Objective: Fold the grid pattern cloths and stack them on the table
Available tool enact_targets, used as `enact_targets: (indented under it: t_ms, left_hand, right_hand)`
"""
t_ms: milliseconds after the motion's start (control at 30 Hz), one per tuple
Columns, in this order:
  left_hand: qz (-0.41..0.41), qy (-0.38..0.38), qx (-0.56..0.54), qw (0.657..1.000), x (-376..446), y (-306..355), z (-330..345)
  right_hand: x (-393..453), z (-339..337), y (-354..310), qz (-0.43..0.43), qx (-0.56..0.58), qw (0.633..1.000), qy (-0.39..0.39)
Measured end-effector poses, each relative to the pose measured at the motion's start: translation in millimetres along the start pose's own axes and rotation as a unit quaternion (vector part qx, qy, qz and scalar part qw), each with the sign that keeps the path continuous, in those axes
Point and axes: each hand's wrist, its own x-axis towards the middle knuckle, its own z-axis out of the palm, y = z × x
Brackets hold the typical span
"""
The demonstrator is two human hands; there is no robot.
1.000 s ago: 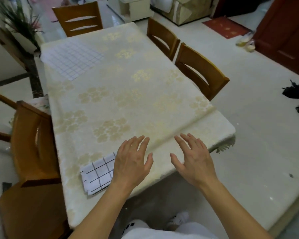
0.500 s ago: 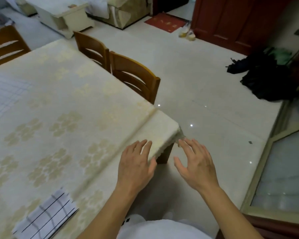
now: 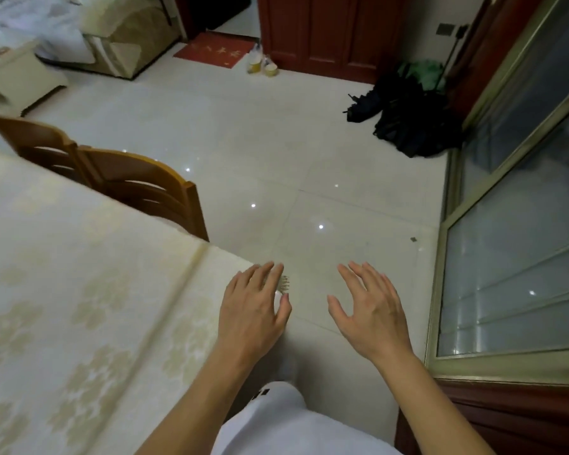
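Note:
No grid pattern cloth shows in the head view now. The table [image 3: 63, 290], under a cream flowered tablecloth, fills the left side. My left hand [image 3: 253, 310] hovers over the table's near right corner with fingers straight and spread, holding nothing. My right hand [image 3: 372, 310] is out over the floor to the right of the table, fingers also spread and empty.
Two wooden chairs [image 3: 138, 188] stand along the table's far side. White tiled floor [image 3: 293, 159] stretches ahead. Dark umbrellas and bags [image 3: 411, 123] lie by a red door [image 3: 329, 31]. A glass sliding door [image 3: 519, 257] runs along the right. A red mat [image 3: 214, 49] lies further back.
The view has swung to the right, away from the table. The folded grid cloth and the spread one have left the frame. Both hands stay spread and empty.

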Motion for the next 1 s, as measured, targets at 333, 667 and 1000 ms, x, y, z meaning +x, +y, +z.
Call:
enact_targets:
  t_ms: [333,667,1000]
  left_hand:
    - [0.041,-0.011,-0.011,0.999,143,16,38]
    - [-0.018,0.026,-0.035,0.999,302,8,37]
    - [-0.108,0.025,-0.021,0.994,386,-18,44]
  right_hand:
    - [132,-18,49,0.021,-0.003,0.999,0.024]
    - [310,-24,51,-0.022,-0.009,0.999,-0.022]
    - [433,1,41,-0.109,-0.010,0.991,-0.082]
